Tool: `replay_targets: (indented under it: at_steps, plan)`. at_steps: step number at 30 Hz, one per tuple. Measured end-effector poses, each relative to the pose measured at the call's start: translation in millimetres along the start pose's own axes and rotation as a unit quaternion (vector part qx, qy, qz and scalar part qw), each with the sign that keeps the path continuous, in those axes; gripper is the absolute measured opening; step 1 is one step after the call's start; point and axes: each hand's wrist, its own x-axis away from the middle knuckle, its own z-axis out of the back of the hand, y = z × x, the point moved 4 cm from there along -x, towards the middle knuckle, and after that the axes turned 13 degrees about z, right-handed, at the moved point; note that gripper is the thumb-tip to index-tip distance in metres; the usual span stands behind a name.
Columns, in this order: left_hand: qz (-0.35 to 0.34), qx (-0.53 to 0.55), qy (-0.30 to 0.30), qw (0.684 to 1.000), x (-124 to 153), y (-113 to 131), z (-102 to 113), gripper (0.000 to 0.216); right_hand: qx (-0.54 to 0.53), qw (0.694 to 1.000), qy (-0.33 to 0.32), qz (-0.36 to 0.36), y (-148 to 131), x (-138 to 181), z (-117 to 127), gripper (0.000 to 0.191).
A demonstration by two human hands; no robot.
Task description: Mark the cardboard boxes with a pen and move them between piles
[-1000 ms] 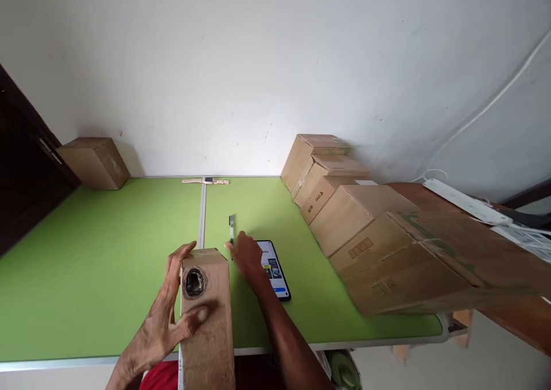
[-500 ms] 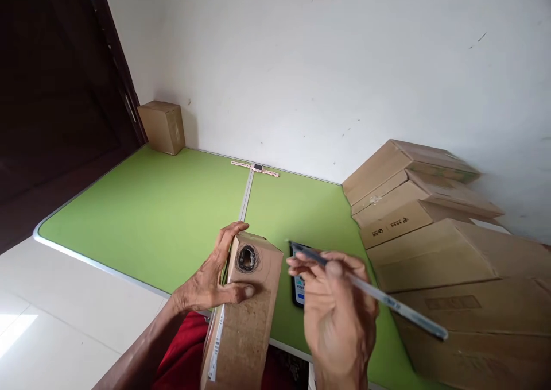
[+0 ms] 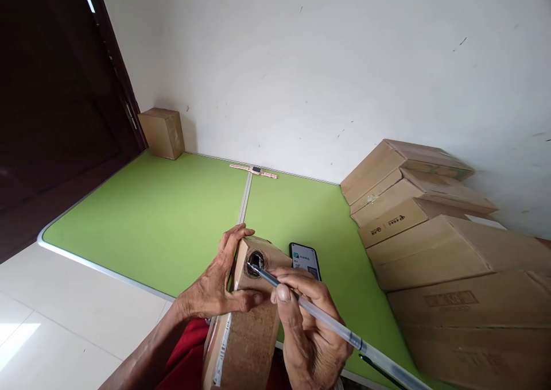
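Note:
A narrow cardboard box (image 3: 249, 327) leans over the near edge of the green table (image 3: 172, 217), with a dark ragged hole (image 3: 255, 262) near its top. My left hand (image 3: 219, 284) grips the box's left side, thumb pressed on its front face. My right hand (image 3: 307, 321) pinches a clear pen (image 3: 327, 322), whose tip touches the hole.
A phone (image 3: 305, 259) with a lit screen lies just right of the box. Several stacked cardboard boxes (image 3: 434, 246) fill the table's right side. A small box (image 3: 162, 132) stands at the far left corner and a wristwatch (image 3: 255, 170) lies by the wall. A dark door (image 3: 55, 103) is at the left.
My right hand picked the pen up from the table beside the phone, then brought its tip down to the hole in the box. The view swung left.

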Motion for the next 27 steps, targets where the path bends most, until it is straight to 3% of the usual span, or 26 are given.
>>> replay_targets:
  at_steps: [9, 15, 18, 20, 23, 27]
  plan:
    - [0.016, 0.001, 0.004, 1.000, 1.4, 0.7, -0.2, 0.096, 0.036, 0.997, -0.049, 0.045, -11.3, -14.5, 2.6, 0.012]
    - [0.028, 0.009, -0.002, 1.000, 2.6, -1.5, 1.1, 0.095, 0.011, 0.999, -0.005, -0.047, 5.1, -22.9, 15.1, 0.016]
    - [0.029, 0.010, 0.000, 1.000, 4.6, -6.5, 4.4, 0.092, -0.065, 0.992, 0.052, -0.091, 32.4, -51.2, 16.4, 0.026]
    - [0.034, 0.009, 0.003, 0.999, 6.7, -11.4, 7.0, 0.090, -0.057, 0.989, 0.052, -0.128, 61.9, -74.6, 16.7, 0.035]
    - [0.058, 0.022, 0.014, 0.998, 9.9, -18.1, 10.2, 0.090, 0.041, 0.974, -0.040, -0.217, 115.3, -94.9, 14.4, 0.037]
    - [0.097, 0.056, 0.040, 0.993, 13.2, -17.9, 10.0, 0.092, 0.140, 0.941, -0.117, -0.284, 167.6, -82.5, 3.0, 0.027]
